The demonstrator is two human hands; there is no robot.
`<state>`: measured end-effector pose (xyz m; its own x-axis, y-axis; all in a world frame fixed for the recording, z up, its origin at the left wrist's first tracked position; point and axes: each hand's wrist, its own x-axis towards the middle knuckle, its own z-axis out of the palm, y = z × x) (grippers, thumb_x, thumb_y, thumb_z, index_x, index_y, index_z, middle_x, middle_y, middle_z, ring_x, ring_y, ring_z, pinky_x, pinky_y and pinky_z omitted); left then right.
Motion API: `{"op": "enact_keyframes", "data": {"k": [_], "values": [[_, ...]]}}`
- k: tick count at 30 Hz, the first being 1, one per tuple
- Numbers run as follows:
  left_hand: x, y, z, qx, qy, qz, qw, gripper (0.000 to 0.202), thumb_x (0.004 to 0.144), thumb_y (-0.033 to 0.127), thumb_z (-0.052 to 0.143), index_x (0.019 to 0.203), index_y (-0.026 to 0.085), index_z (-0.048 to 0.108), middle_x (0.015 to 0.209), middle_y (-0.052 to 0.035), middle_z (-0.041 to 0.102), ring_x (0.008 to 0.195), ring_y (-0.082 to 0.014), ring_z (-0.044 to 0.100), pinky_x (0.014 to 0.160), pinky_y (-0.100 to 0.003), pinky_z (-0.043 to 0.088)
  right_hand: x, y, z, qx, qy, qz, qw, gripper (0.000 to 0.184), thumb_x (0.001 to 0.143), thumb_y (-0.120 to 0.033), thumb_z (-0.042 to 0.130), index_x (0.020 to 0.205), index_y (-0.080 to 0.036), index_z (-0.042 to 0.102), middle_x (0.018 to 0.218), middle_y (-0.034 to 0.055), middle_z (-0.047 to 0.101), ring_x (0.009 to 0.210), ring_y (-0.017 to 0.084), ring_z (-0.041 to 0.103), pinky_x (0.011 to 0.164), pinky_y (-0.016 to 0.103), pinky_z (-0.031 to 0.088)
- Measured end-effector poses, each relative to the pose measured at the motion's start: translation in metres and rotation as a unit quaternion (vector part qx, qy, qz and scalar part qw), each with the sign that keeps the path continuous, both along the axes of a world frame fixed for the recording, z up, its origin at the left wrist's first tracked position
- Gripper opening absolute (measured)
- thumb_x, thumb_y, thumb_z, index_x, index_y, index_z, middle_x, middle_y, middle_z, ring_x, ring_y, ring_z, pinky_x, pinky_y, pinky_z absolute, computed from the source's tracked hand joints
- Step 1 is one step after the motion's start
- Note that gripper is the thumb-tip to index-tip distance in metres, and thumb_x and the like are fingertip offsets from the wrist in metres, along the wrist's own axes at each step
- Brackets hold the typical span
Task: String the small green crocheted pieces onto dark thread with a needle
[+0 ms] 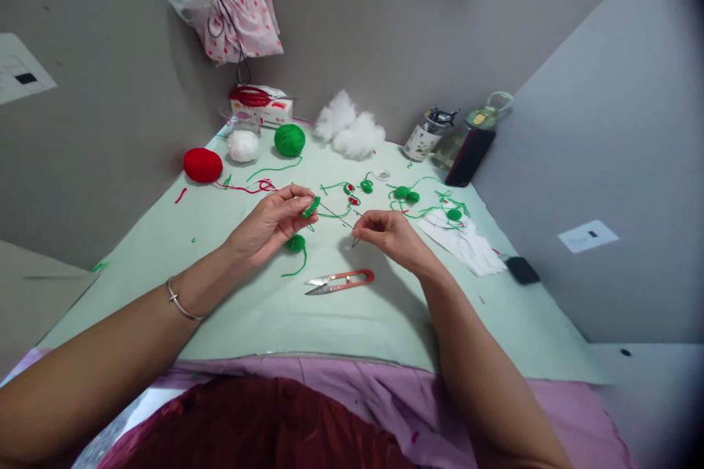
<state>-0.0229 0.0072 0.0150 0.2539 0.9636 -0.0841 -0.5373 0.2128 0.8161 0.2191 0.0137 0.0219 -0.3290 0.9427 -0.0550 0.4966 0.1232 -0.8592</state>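
My left hand (275, 223) pinches a small green crocheted piece (311, 207) between thumb and fingers. From that piece a thin dark thread (336, 214) stretches taut to my right hand (389, 236), whose fingertips are closed on it. A short dark end shows below those fingertips; whether a needle is there I cannot tell. Under my left hand lies a green crocheted ball (295, 243) with a yarn tail. Orange-handled thread snips (341, 281) rest on the table just in front of both hands. Small red-and-green crocheted pieces (352, 194) lie beyond, between the hands.
Red yarn (203, 165), white yarn (243, 146) and green yarn (289, 140) balls stand at the back left. White stuffing (352, 130) sits at the back wall. To the right are a pen holder (422, 141), a phone (470, 157), a bottle (484, 117) and white cloth (465, 240).
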Motion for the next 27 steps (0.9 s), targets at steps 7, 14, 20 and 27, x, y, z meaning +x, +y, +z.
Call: {"op": "enact_keyframes", "data": {"k": [7, 14, 20, 27], "values": [[-0.0004, -0.0008, 0.0006, 0.002, -0.001, 0.005, 1.0, 0.012, 0.077, 0.016, 0.08, 0.084, 0.016, 0.07, 0.082, 0.0003, 0.064, 0.077, -0.0103, 0.062, 0.08, -0.023, 0.057, 0.003, 0.0008, 0.0004, 0.003, -0.024, -0.012, 1.0, 0.017, 0.08, -0.033, 0.067, 0.076, -0.016, 0.069, 0.067, -0.0005, 0.061, 0.062, 0.012, 0.045, 0.06, 0.028, 0.034], [-0.0016, -0.0006, 0.0006, 0.005, -0.006, 0.012, 1.0, 0.011, 0.076, 0.015, 0.079, 0.084, 0.015, 0.071, 0.082, -0.0002, 0.064, 0.078, -0.0107, 0.063, 0.085, -0.025, 0.057, 0.0044, 0.0014, 0.0001, 0.01, -0.045, -0.017, 0.999, 0.018, 0.08, -0.034, 0.066, 0.076, -0.016, 0.069, 0.065, 0.0002, 0.061, 0.061, 0.013, 0.045, 0.059, 0.028, 0.034], [-0.003, -0.0003, -0.001, 0.005, -0.015, 0.007, 1.0, 0.018, 0.08, 0.014, 0.078, 0.097, 0.016, 0.072, 0.084, 0.0008, 0.065, 0.08, -0.0096, 0.064, 0.086, -0.022, 0.057, 0.0039, 0.0011, 0.0014, 0.016, -0.052, -0.019, 0.998, 0.018, 0.079, -0.034, 0.065, 0.075, -0.016, 0.068, 0.067, 0.0006, 0.062, 0.062, 0.013, 0.046, 0.06, 0.028, 0.035], [-0.0027, -0.0007, -0.0009, 0.008, -0.004, 0.012, 1.0, 0.022, 0.08, 0.014, 0.077, 0.101, 0.016, 0.072, 0.085, 0.0004, 0.065, 0.079, -0.0098, 0.063, 0.085, -0.022, 0.058, 0.0045, 0.0015, 0.0011, 0.022, -0.058, -0.022, 0.998, 0.019, 0.079, -0.034, 0.066, 0.074, -0.016, 0.068, 0.065, 0.0008, 0.062, 0.061, 0.013, 0.046, 0.057, 0.027, 0.034]]}}
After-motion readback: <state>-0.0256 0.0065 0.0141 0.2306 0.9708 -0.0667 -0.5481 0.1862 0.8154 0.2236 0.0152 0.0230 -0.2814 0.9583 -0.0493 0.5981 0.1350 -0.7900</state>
